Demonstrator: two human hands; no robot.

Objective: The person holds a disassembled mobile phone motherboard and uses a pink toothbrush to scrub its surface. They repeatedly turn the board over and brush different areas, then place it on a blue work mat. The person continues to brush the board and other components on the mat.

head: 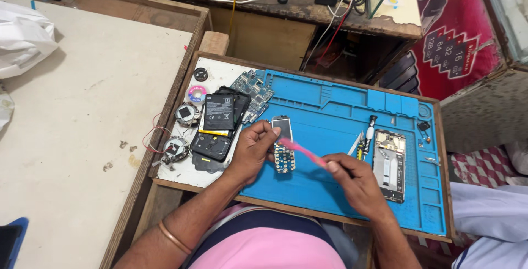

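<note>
Blue silicone covers most of the work tray: a repair mat (pixel 341 137) with moulded compartments along its far edge, lying on a wooden-framed board (pixel 217 60). Near the mat's left part the left hand (pixel 250 151) grips a small phone board (pixel 284 147) by its left edge, thumb over the top near the little screen, fingers curled beneath; the board lies flat on or just above the mat, screen end pointing away and keypad contacts toward the person. The right hand (pixel 357 184) pinches a pink brush (pixel 305 153) between thumb and fingers, and the brush slants up and left so that its tip lies on the keypad part of the board. Just right of that hand, on the mat, are a screwdriver (pixel 369 131) and tweezers (pixel 355 145), and beside them a phone frame (pixel 389 164) lying lengthways. Left of the mat, on the white part of the tray, a black battery (pixel 219 112) rests on a stack of dark phone parts, with a blue circuit board (pixel 252 90) touching the mat's edge behind it. Two round speakers (pixel 181 131) with thin red wires sit near the tray's left rim. A gold bangle (pixel 175 237) circles the left forearm.
</note>
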